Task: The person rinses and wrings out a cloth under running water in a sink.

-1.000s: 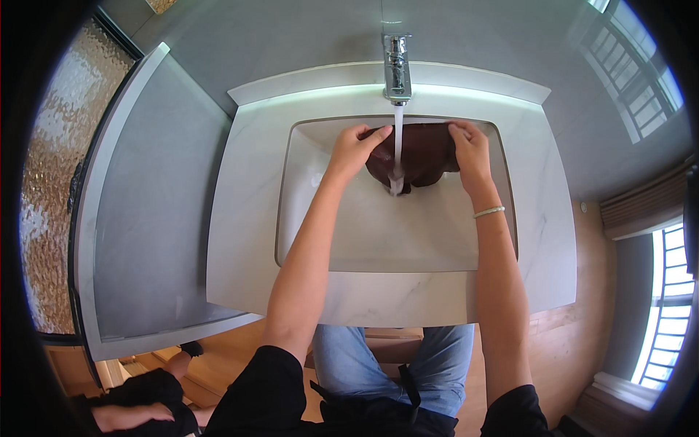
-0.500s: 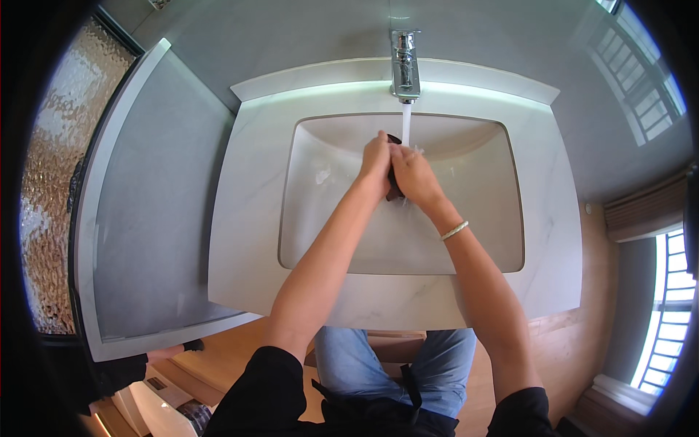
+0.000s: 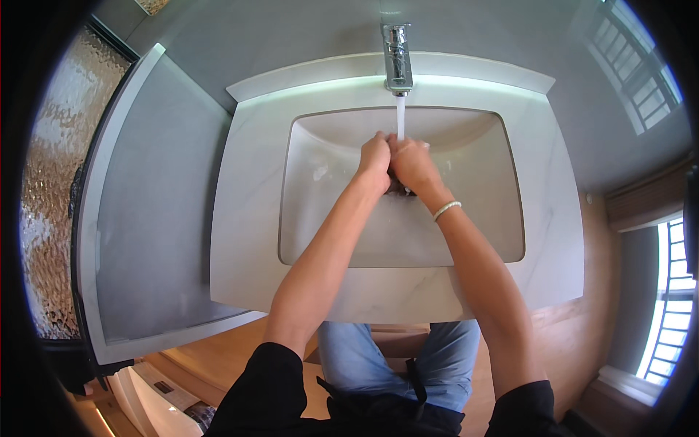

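Observation:
Both hands are together over the white sink basin [image 3: 466, 226], under the stream of water [image 3: 400, 120] from a chrome faucet [image 3: 397, 62]. A dark brown thing [image 3: 396, 187] is held between them; its lower end shows below my palms, and most of it is hidden, so its kind cannot be made out. My left hand [image 3: 376, 156] is closed against its left side. My right hand [image 3: 413, 164], curled with a light bracelet [image 3: 446, 209] at its wrist, closes on it from the right. Water runs onto the fingers of the right hand.
A pale marbled countertop [image 3: 247, 218] surrounds the basin, with a low upstand along the grey wall. Left of it stands a grey panel [image 3: 160, 218] with a light frame, near textured glass [image 3: 58, 218]. A barred window [image 3: 670, 306] is at the right.
My right hand has curled further over the dark brown thing and moved under the water stream. Less of the thing shows now. The view has shifted slightly.

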Motion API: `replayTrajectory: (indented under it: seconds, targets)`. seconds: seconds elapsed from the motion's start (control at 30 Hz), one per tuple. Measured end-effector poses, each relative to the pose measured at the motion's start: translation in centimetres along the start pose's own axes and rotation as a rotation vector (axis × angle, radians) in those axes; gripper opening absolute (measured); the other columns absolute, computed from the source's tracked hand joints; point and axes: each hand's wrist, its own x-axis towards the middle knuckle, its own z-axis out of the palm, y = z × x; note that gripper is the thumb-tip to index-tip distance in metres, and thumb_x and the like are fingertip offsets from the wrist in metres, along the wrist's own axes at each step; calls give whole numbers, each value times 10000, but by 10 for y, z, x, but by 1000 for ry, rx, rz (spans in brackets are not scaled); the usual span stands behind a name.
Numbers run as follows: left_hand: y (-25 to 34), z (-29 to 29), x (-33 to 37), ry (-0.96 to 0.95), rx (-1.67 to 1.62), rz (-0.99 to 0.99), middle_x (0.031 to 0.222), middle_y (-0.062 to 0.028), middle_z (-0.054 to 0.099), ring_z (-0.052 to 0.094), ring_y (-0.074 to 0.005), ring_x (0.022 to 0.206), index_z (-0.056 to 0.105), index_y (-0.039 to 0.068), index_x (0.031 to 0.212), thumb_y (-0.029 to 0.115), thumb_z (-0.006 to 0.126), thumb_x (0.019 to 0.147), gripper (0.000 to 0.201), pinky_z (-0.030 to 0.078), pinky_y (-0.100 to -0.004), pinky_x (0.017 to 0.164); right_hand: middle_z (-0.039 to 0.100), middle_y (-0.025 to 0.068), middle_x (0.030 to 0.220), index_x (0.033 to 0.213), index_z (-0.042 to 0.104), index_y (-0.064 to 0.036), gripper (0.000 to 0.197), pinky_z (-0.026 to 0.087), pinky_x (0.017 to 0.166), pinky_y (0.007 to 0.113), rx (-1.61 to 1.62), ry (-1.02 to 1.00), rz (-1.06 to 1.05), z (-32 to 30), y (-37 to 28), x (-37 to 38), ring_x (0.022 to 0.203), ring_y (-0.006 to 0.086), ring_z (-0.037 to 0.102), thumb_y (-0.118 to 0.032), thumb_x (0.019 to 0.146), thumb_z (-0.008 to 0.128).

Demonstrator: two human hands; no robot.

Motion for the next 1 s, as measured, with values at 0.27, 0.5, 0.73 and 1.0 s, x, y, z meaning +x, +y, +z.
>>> replayTrajectory:
  seconds: [0.27,0.5,0.73,1.0]
  targets:
    - [-1,-9,5,-48,107,19,772,-41,525,503,-178,719,517,69,832,230,453,957,213,468,-392,697,650,197,879,789,609,14,200,521,667,457,-430,-30,-242,4,4,-8,734,381,624,-85,867,453]
    - [5,-8,21,135,-41,32,697,-32,500,492,-171,620,496,79,755,230,426,951,257,453,-351,584,633,245,807,818,604,20,242,500,705,489,31,-57,-139,12,10,0,752,424,608,-133,906,438]
    - [-10,-6,14,-138,168,3,788,-63,551,536,-183,677,537,53,908,230,409,952,223,491,-355,644,633,257,865,864,591,34,254,480,713,501,261,32,153,-7,15,0,781,460,584,-149,923,425]
    - [-6,11,-18,-404,161,-166,857,-57,608,599,-197,734,554,51,941,260,450,953,233,535,-363,722,625,273,939,936,612,17,368,427,843,524,236,149,209,-4,50,2,925,483,553,-229,993,344]
